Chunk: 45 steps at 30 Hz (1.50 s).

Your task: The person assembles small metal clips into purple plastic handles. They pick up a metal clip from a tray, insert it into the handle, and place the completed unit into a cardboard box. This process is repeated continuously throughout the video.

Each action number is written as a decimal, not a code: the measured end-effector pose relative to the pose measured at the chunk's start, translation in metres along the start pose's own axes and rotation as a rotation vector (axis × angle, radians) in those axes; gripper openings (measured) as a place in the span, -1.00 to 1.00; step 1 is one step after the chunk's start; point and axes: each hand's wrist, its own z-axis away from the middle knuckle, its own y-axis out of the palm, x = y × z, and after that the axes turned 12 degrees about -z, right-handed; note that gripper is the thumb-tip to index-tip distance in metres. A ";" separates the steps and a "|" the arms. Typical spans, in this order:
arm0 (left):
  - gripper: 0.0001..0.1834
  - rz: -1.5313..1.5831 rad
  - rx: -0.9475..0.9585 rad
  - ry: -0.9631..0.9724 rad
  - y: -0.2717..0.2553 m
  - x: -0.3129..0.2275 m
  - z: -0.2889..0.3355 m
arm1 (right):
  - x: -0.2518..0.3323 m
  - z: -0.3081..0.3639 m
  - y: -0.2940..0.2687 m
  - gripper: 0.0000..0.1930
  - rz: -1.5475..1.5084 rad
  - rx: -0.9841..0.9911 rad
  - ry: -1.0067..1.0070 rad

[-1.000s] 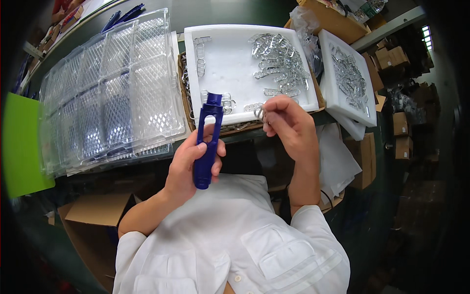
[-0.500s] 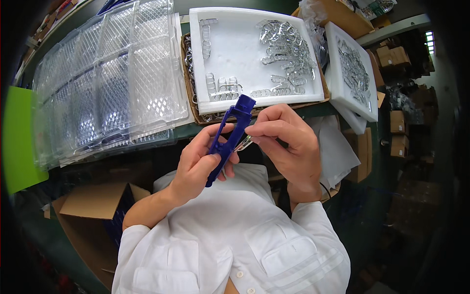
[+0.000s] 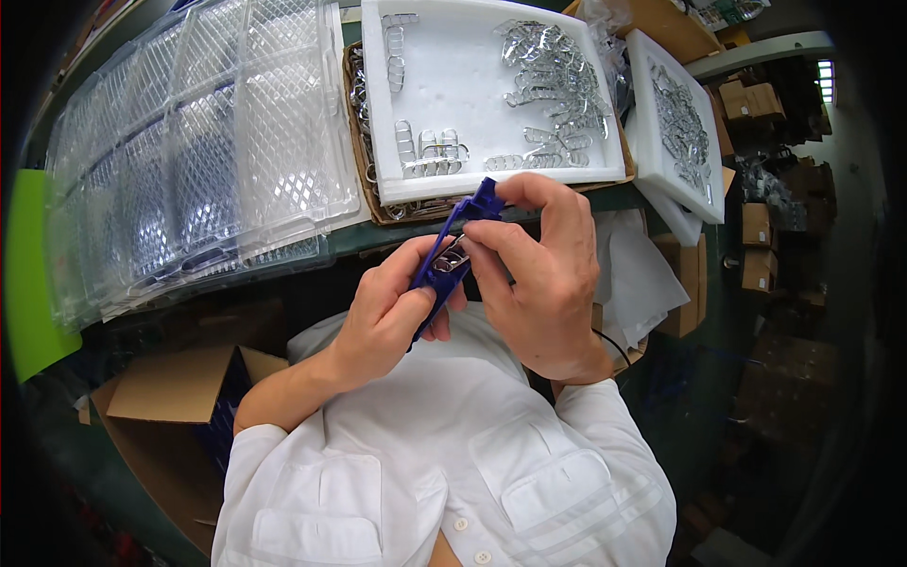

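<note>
My left hand [image 3: 383, 307] is wrapped round a long dark-blue plastic part [image 3: 485, 200], which is tilted with its upper end to the right. A shiny metal piece [image 3: 448, 259] with a rounded outline lies in the open middle of that part. My right hand [image 3: 548, 283] is closed, its thumb and index finger pinching the upper end of the metal piece; the other fingers curl over the blue part's top end. The fingertips partly hide the metal piece, so its exact kind does not show.
A white foam tray [image 3: 453, 90] in a cardboard box holds many looped metal wire pieces [image 3: 553, 71]. Another foam tray [image 3: 704, 194] leans at its right. Clear plastic blister trays [image 3: 203, 151] lie left. An open carton [image 3: 170, 402] stands lower left, brown boxes [image 3: 756, 227] far right.
My right hand has brought the metal piece from beside the blue part into its open middle. The blue part has turned slightly, and the view has shifted a little.
</note>
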 end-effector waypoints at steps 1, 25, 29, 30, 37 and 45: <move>-0.49 -0.006 -0.002 0.000 -0.001 0.001 0.000 | 0.001 -0.002 0.001 -0.79 0.047 -0.012 -0.034; -0.73 -0.363 -0.158 0.022 -0.001 0.012 -0.017 | -0.030 0.018 0.035 -0.63 -0.657 -0.029 0.537; -0.70 -0.314 -0.143 -0.024 0.001 0.017 -0.019 | -0.029 0.019 0.034 -0.64 -0.586 -0.011 0.511; -0.70 -0.290 -0.137 -0.025 0.001 0.019 -0.020 | -0.025 0.017 0.033 -0.64 -0.549 -0.012 0.493; -0.74 -0.225 -0.149 -0.190 -0.001 0.001 -0.032 | -0.055 0.018 0.050 -0.63 -0.648 -0.092 0.465; -0.38 -0.725 -0.004 0.428 -0.015 -0.044 -0.001 | -0.069 0.023 0.015 -0.62 -1.075 -0.174 0.018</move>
